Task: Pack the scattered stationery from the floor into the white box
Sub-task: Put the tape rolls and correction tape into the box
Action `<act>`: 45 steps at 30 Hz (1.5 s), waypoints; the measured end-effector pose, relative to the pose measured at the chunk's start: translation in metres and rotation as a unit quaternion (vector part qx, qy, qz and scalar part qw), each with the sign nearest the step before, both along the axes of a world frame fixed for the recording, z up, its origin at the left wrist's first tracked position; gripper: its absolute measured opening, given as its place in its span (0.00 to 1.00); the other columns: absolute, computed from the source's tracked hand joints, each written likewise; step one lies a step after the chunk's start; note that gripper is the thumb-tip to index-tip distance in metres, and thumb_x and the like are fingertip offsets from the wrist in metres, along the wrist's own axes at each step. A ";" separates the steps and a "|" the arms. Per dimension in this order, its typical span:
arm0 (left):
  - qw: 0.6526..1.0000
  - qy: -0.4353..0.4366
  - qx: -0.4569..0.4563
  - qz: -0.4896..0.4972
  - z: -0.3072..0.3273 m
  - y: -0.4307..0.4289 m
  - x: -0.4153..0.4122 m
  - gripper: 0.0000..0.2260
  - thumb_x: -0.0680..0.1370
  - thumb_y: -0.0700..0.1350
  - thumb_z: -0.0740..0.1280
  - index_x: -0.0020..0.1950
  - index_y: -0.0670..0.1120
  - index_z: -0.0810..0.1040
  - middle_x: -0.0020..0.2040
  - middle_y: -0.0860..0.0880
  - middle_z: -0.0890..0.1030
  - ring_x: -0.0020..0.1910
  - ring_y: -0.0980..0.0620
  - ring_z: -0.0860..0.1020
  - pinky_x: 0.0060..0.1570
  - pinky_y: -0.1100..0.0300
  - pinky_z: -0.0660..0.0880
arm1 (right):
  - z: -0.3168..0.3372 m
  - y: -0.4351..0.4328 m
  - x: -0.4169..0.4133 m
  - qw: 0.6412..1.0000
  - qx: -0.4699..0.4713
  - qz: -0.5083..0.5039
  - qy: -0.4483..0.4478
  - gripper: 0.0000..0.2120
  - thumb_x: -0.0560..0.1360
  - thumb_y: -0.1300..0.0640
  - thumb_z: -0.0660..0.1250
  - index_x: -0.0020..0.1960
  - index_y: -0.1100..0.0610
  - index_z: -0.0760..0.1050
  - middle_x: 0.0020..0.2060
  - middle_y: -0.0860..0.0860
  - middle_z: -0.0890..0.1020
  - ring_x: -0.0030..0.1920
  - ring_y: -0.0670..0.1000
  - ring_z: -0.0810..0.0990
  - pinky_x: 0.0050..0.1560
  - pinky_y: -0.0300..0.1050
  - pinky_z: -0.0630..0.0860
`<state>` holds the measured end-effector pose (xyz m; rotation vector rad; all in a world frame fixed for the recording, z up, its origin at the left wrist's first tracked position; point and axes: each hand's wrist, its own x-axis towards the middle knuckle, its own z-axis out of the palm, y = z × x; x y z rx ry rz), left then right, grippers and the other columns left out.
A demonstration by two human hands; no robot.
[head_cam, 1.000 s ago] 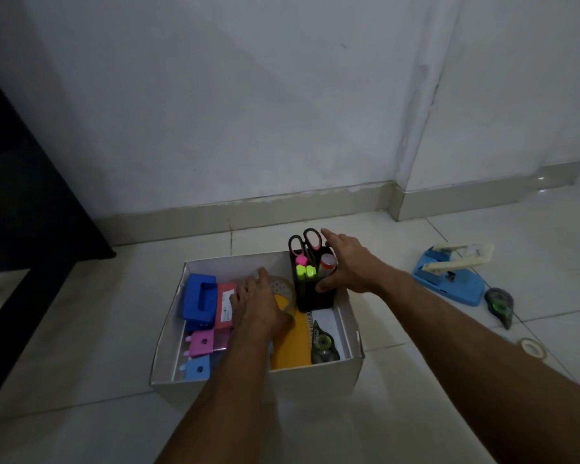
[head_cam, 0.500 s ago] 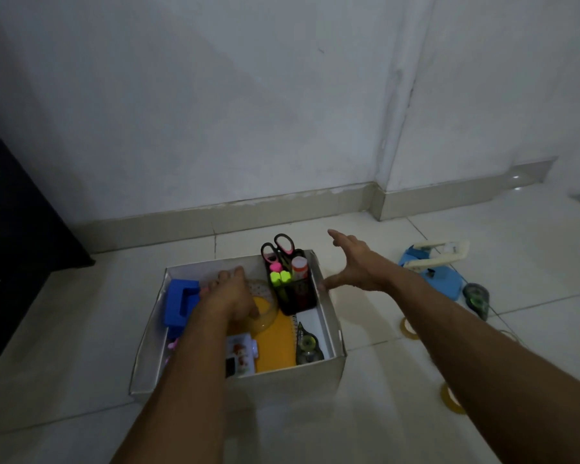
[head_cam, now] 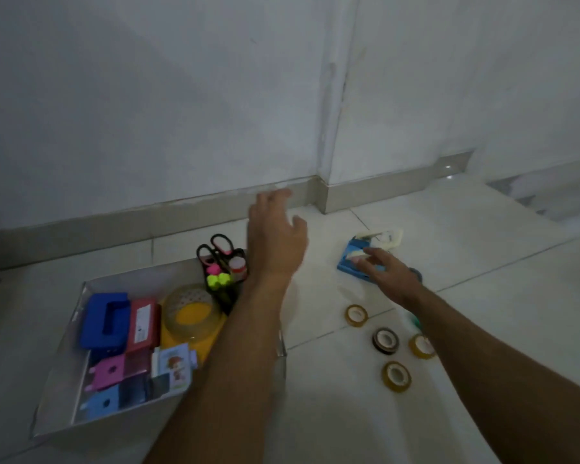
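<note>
The white box (head_cam: 64, 333) sits on the floor at lower left. It holds a blue hole punch (head_cam: 106, 319), a red case (head_cam: 143, 324), a clear tape roll (head_cam: 190, 313) on a yellow pad, small pink and blue pieces, and a black pen holder (head_cam: 223, 266) with scissors and highlighters. My left hand (head_cam: 275, 242) hovers open above the box's right side. My right hand (head_cam: 387, 274) stretches with fingers apart over a light-blue hole punch (head_cam: 357, 259) with a cream lever on the floor, fingertips touching it. Several tape rolls lie near it: amber (head_cam: 356, 315), black (head_cam: 385, 340), amber (head_cam: 396, 376), amber (head_cam: 422, 345).
A white wall and beige skirting (head_cam: 181, 216) run close behind the box, with a wall corner (head_cam: 322, 195) just past my left hand. Pale floor tiles spread to the right and front. A dark object (head_cam: 416, 274) peeks out behind my right hand.
My left hand has lifted out of the box and risen toward the right. My right hand has swung right from beside the pen holder onto the light-blue hole punch. The view has shifted right.
</note>
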<state>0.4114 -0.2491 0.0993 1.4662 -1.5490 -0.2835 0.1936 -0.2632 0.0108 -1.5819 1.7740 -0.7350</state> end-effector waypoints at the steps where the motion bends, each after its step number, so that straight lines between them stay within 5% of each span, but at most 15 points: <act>1: 0.999 -0.032 0.014 -0.030 -0.010 0.002 -0.021 0.18 0.76 0.39 0.63 0.66 0.46 0.73 0.62 0.44 0.73 0.61 0.45 0.70 0.61 0.52 0.70 | -0.002 0.004 -0.010 1.000 0.001 -0.012 0.019 0.29 0.74 0.38 0.63 0.69 0.52 0.68 0.61 0.52 0.77 0.57 0.49 0.74 0.55 0.41 0.68; 6: 0.947 -0.196 0.190 -0.167 -0.084 0.016 -0.098 0.20 0.76 0.39 0.61 0.68 0.48 0.70 0.64 0.46 0.71 0.62 0.45 0.69 0.59 0.52 0.70 | -0.013 0.027 -0.064 0.992 0.023 -0.031 0.120 0.26 0.76 0.41 0.62 0.69 0.53 0.69 0.61 0.54 0.76 0.57 0.51 0.76 0.54 0.43 0.70; 11: 0.909 -0.263 0.276 -0.169 -0.142 0.033 -0.125 0.23 0.76 0.42 0.63 0.71 0.48 0.64 0.69 0.45 0.66 0.66 0.45 0.65 0.62 0.53 0.67 | -0.027 0.054 -0.117 0.972 0.045 -0.072 0.221 0.18 0.78 0.52 0.62 0.67 0.53 0.70 0.59 0.55 0.78 0.55 0.52 0.77 0.53 0.42 0.70; 15: 0.920 -0.262 0.256 -0.142 -0.160 0.043 -0.133 0.20 0.78 0.51 0.58 0.69 0.46 0.65 0.66 0.45 0.68 0.64 0.45 0.66 0.60 0.51 0.67 | -0.043 0.074 -0.139 0.957 0.037 -0.097 0.270 0.12 0.78 0.59 0.58 0.60 0.54 0.75 0.53 0.56 0.79 0.46 0.50 0.74 0.45 0.40 0.68; 21: 0.902 -0.271 0.290 -0.169 -0.161 0.048 -0.150 0.34 0.73 0.66 0.61 0.72 0.46 0.61 0.70 0.44 0.63 0.69 0.44 0.61 0.65 0.50 0.64 | -0.051 0.081 -0.143 0.952 0.077 -0.079 0.287 0.17 0.79 0.61 0.57 0.66 0.53 0.70 0.63 0.57 0.72 0.59 0.55 0.76 0.55 0.46 0.75; 28: 0.896 -0.317 0.262 -0.168 -0.170 0.051 -0.146 0.29 0.75 0.57 0.65 0.71 0.46 0.62 0.69 0.44 0.65 0.67 0.44 0.63 0.63 0.51 0.66 | -0.057 0.072 -0.130 0.944 0.076 -0.029 0.319 0.21 0.77 0.61 0.61 0.69 0.52 0.68 0.66 0.57 0.69 0.60 0.55 0.75 0.58 0.48 0.76; 33: 0.892 -0.307 0.274 -0.187 -0.171 0.052 -0.142 0.27 0.75 0.56 0.65 0.72 0.51 0.62 0.68 0.44 0.66 0.67 0.44 0.63 0.62 0.51 0.66 | -0.069 0.075 -0.113 0.941 -0.032 -0.036 0.334 0.18 0.79 0.48 0.58 0.66 0.54 0.71 0.62 0.55 0.72 0.57 0.52 0.73 0.56 0.45 0.75; 37: 0.890 -0.298 0.293 -0.183 -0.169 0.055 -0.140 0.25 0.73 0.57 0.67 0.67 0.52 0.67 0.66 0.43 0.66 0.66 0.43 0.64 0.64 0.51 0.67 | -0.080 0.091 -0.091 0.912 -0.084 0.064 0.397 0.21 0.77 0.39 0.55 0.61 0.52 0.72 0.57 0.52 0.74 0.51 0.49 0.73 0.52 0.42 0.71; 45: 0.914 -0.203 0.308 -0.167 -0.162 0.054 -0.131 0.25 0.69 0.57 0.70 0.63 0.54 0.67 0.62 0.46 0.68 0.63 0.46 0.65 0.59 0.55 0.69 | -0.079 0.104 -0.078 0.922 -0.023 0.087 0.376 0.16 0.80 0.47 0.55 0.66 0.49 0.65 0.60 0.51 0.77 0.57 0.49 0.77 0.61 0.44 0.71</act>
